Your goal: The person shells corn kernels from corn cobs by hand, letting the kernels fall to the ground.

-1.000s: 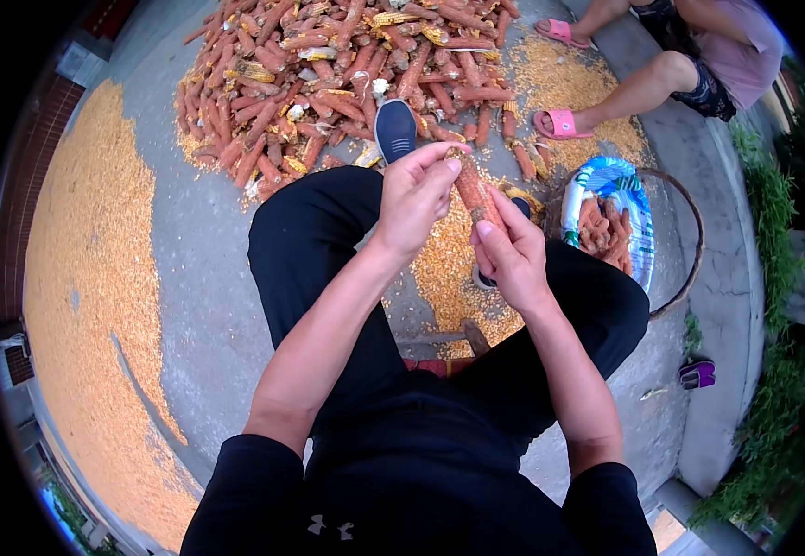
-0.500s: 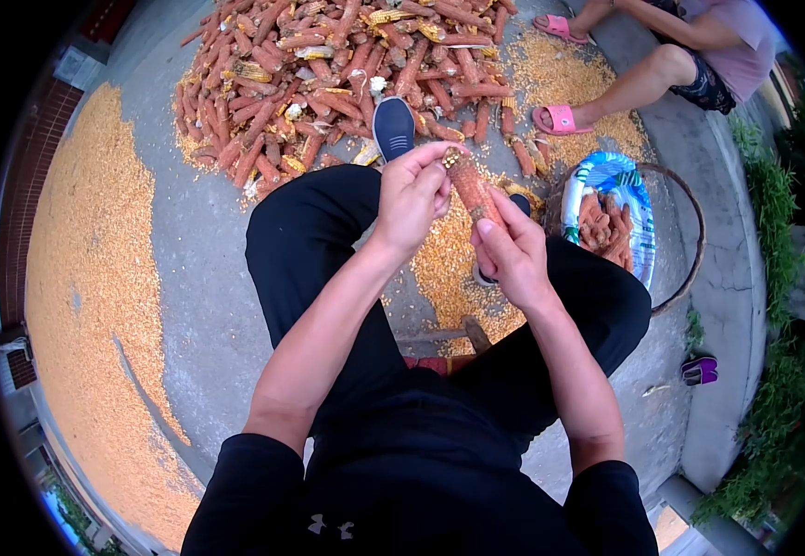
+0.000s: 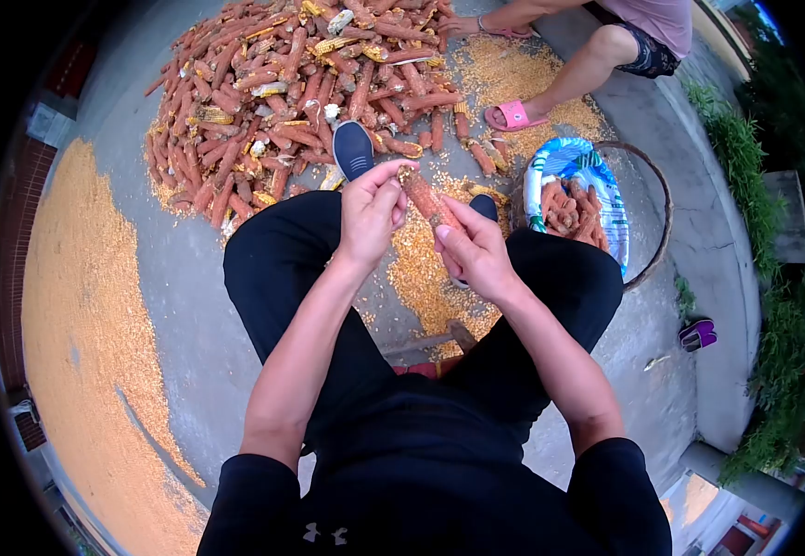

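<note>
A reddish corn cob (image 3: 430, 199), mostly stripped, is held at a slant above my knees. A few yellow kernels cling to its upper tip. My right hand (image 3: 479, 250) wraps round its lower end, thumb on top. At the upper tip my left hand (image 3: 372, 215) is closed, thumb and fingers pressed against the end with the kernels. Loose yellow kernels (image 3: 421, 278) lie on the ground between my legs, below the cob.
A large heap of corn cobs (image 3: 282, 93) lies ahead of my shoes. To the right stands a handled basket (image 3: 613, 208) with a blue-white lining, holding cobs. Kernels (image 3: 87, 352) spread along the left. Another person's hand (image 3: 462, 26) touches the heap's right edge.
My view has shifted, so the scene sits further left. Both my hands stay on the cob. The other person's hand now reaches to the heap.
</note>
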Action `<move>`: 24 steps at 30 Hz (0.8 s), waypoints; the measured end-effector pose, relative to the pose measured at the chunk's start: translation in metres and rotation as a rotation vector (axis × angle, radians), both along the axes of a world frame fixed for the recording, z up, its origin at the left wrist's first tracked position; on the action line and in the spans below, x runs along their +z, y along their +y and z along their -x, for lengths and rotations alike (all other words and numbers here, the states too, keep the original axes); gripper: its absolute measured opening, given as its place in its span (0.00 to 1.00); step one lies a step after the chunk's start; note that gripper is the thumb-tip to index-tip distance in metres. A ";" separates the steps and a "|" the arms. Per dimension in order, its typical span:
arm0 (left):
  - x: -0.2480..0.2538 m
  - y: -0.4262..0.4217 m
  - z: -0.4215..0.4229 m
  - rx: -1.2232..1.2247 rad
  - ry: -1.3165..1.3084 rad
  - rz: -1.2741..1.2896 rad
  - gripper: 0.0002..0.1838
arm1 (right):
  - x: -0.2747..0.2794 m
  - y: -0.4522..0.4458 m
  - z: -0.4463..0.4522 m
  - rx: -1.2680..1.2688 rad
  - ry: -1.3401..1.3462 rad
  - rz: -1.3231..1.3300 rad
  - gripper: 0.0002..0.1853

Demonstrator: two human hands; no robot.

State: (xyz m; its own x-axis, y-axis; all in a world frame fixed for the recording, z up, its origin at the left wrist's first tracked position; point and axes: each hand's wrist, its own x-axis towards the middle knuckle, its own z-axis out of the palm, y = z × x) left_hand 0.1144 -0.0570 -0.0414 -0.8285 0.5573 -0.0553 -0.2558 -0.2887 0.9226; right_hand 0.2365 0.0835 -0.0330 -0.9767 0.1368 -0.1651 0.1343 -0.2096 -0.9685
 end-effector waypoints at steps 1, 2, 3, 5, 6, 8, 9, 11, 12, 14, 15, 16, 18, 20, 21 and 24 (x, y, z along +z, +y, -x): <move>0.005 0.001 -0.003 -0.011 0.016 0.013 0.17 | 0.004 0.001 -0.003 0.003 -0.006 -0.015 0.27; 0.010 0.002 -0.004 -0.020 0.031 0.026 0.17 | 0.008 0.002 -0.007 0.009 -0.013 -0.030 0.27; 0.015 0.003 -0.006 -0.028 0.042 0.041 0.17 | 0.013 0.004 -0.011 -0.005 -0.008 -0.017 0.27; 0.022 0.009 -0.007 -0.038 0.195 0.033 0.18 | 0.025 0.010 -0.021 -0.032 -0.011 0.013 0.27; 0.022 0.014 -0.005 -0.043 0.269 0.026 0.19 | 0.031 0.016 -0.025 -0.015 -0.013 -0.007 0.26; 0.012 0.024 0.003 -0.010 0.304 0.082 0.18 | 0.054 0.039 -0.031 -0.076 -0.045 -0.062 0.25; 0.009 0.029 0.011 0.010 0.330 0.111 0.18 | 0.059 0.049 -0.032 -0.103 -0.043 -0.102 0.25; 0.006 0.024 0.026 0.021 0.350 0.206 0.17 | 0.068 0.076 -0.033 -0.173 -0.050 -0.264 0.24; 0.006 0.018 0.034 0.010 0.340 0.265 0.18 | 0.069 0.091 -0.034 -0.200 -0.073 -0.342 0.23; -0.007 0.007 0.057 0.002 0.305 0.367 0.16 | 0.064 0.131 -0.033 -0.259 -0.156 -0.449 0.22; -0.018 0.004 0.070 0.052 0.327 0.410 0.15 | 0.055 0.155 -0.034 -0.292 -0.220 -0.475 0.21; -0.020 -0.003 0.079 0.073 0.236 0.431 0.15 | 0.043 0.182 -0.035 -0.314 -0.303 -0.492 0.20; -0.013 -0.017 0.102 0.057 0.080 0.420 0.13 | 0.022 0.223 -0.036 -0.367 -0.465 -0.557 0.19; -0.007 -0.030 0.128 0.063 0.058 0.433 0.12 | 0.001 0.256 -0.038 -0.425 -0.603 -0.671 0.19; -0.009 -0.036 0.143 0.100 0.038 0.415 0.13 | -0.007 0.270 -0.040 -0.439 -0.665 -0.662 0.20; -0.010 -0.078 0.180 0.189 -0.007 0.461 0.13 | -0.026 0.290 -0.043 -0.417 -0.784 -0.789 0.21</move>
State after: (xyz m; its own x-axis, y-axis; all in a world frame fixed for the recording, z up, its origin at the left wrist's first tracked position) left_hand -0.0652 -0.1351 -0.0515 -0.9115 0.3132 -0.2667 -0.2450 0.1074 0.9635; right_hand 0.2792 0.3735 -0.0592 -0.5024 0.7527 -0.4255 0.8111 0.2398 -0.5335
